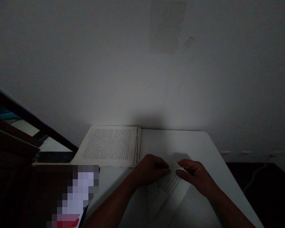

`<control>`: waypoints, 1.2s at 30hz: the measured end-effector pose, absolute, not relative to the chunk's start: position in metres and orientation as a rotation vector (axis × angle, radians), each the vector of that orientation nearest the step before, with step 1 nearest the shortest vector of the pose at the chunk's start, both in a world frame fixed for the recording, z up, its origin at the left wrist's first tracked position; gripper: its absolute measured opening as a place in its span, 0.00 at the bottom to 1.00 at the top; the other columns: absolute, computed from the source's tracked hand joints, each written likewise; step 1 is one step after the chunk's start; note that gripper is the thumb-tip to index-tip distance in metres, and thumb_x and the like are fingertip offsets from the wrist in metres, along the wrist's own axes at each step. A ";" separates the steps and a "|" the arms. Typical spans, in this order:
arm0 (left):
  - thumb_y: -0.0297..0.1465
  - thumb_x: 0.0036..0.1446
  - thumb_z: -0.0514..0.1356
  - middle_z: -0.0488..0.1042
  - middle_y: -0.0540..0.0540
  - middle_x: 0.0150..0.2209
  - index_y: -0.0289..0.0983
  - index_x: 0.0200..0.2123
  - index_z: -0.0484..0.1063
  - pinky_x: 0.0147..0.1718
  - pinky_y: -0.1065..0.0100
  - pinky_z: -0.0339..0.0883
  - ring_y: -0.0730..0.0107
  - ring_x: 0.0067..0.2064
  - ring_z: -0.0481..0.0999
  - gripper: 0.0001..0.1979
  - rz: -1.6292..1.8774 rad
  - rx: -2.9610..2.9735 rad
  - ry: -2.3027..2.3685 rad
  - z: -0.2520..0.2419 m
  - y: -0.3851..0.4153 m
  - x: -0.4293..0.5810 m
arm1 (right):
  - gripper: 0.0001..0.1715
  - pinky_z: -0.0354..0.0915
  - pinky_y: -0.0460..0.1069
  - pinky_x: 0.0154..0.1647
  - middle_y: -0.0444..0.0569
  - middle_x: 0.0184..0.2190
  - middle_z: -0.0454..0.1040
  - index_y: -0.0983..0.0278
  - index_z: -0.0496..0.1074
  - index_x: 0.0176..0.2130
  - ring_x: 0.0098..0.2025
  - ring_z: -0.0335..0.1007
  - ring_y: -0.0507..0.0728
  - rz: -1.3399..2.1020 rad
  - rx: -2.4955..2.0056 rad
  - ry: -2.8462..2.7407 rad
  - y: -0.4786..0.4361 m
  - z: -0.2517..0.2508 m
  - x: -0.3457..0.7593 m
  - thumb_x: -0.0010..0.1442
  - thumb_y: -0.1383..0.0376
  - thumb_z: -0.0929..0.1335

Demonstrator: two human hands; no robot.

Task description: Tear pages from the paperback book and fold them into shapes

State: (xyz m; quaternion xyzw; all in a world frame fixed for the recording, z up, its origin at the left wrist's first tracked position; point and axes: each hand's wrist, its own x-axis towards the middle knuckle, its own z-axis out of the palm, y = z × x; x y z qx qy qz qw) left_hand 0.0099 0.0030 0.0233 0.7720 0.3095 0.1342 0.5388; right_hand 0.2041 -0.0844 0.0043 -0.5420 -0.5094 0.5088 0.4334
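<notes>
Between my two hands is a sheet of printed paper (pixel 167 190), folded with slanting edges and raised at its far tip. My left hand (pixel 150 171) is closed, thumb and fingers pinching the sheet's far left edge. On the other side my right hand (pixel 196 176) pinches the paper near its pointed top, thumb in front and fingers behind. The near part of the sheet rests over the white table (pixel 175 139). Dim light blurs the print and the exact folds.
A stack of printed pages (pixel 109 144) lies at the table's back left, against the wall (pixel 109 79). Left of the table are a dark wooden frame (pixel 33 115) and a pixelated patch. A pale cable (pixel 254 174) hangs at the right above a dark area.
</notes>
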 end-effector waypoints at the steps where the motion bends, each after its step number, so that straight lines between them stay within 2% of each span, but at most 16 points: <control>1: 0.33 0.51 0.59 0.76 0.48 0.28 0.33 0.35 0.77 0.28 0.73 0.63 0.72 0.29 0.73 0.11 0.314 1.816 0.742 0.022 0.003 0.010 | 0.13 0.67 0.51 0.38 0.47 0.30 0.77 0.64 0.73 0.34 0.34 0.72 0.56 1.266 -1.354 -1.273 -0.084 0.004 0.203 0.53 0.57 0.70; 4: 0.32 0.50 0.60 0.71 0.51 0.22 0.33 0.36 0.77 0.23 0.75 0.57 0.76 0.24 0.67 0.11 0.340 1.735 0.736 0.017 0.002 0.012 | 0.15 0.66 0.50 0.36 0.46 0.29 0.75 0.64 0.72 0.35 0.33 0.72 0.56 1.200 -1.410 -1.249 -0.085 0.001 0.202 0.51 0.56 0.70; 7: 0.31 0.49 0.60 0.69 0.52 0.20 0.33 0.34 0.77 0.22 0.76 0.55 0.78 0.23 0.64 0.09 0.406 1.664 0.700 0.012 0.000 0.014 | 0.14 0.65 0.48 0.32 0.45 0.26 0.74 0.64 0.72 0.34 0.31 0.70 0.55 1.130 -1.452 -1.259 -0.086 -0.001 0.204 0.50 0.57 0.71; 12: 0.29 0.48 0.61 0.75 0.48 0.25 0.33 0.32 0.78 0.27 0.74 0.61 0.75 0.26 0.70 0.09 0.438 1.651 0.722 0.011 -0.001 0.015 | 0.11 0.64 0.47 0.31 0.44 0.26 0.74 0.63 0.73 0.33 0.30 0.69 0.53 1.125 -1.438 -1.314 -0.086 -0.002 0.208 0.53 0.58 0.70; 18: 0.29 0.49 0.60 0.78 0.46 0.30 0.33 0.34 0.78 0.32 0.72 0.66 0.70 0.32 0.76 0.09 0.447 1.696 0.712 0.015 -0.003 0.013 | 0.16 0.65 0.49 0.35 0.47 0.28 0.76 0.63 0.76 0.34 0.33 0.71 0.56 1.174 -1.397 -1.292 -0.086 0.002 0.212 0.57 0.55 0.66; 22: 0.29 0.52 0.58 0.79 0.47 0.31 0.35 0.35 0.78 0.34 0.73 0.66 0.71 0.32 0.76 0.09 0.453 1.896 0.699 0.017 -0.007 0.013 | 0.16 0.63 0.47 0.31 0.46 0.24 0.76 0.65 0.77 0.30 0.28 0.70 0.54 1.307 -1.411 -1.250 -0.084 0.007 0.212 0.57 0.56 0.66; 29: 0.29 0.54 0.56 0.79 0.48 0.32 0.38 0.38 0.77 0.34 0.74 0.63 0.72 0.32 0.76 0.11 0.453 2.269 0.603 0.016 -0.008 0.013 | 0.12 0.64 0.48 0.36 0.47 0.29 0.79 0.64 0.78 0.35 0.33 0.72 0.55 1.383 -1.419 -1.312 -0.083 0.007 0.215 0.55 0.59 0.69; 36: 0.27 0.50 0.57 0.78 0.48 0.30 0.37 0.38 0.77 0.33 0.73 0.64 0.73 0.29 0.74 0.12 0.395 2.228 0.622 0.022 -0.004 0.009 | 0.13 0.64 0.48 0.34 0.48 0.28 0.78 0.66 0.78 0.32 0.31 0.71 0.55 1.330 -1.446 -1.422 -0.085 0.006 0.212 0.56 0.59 0.68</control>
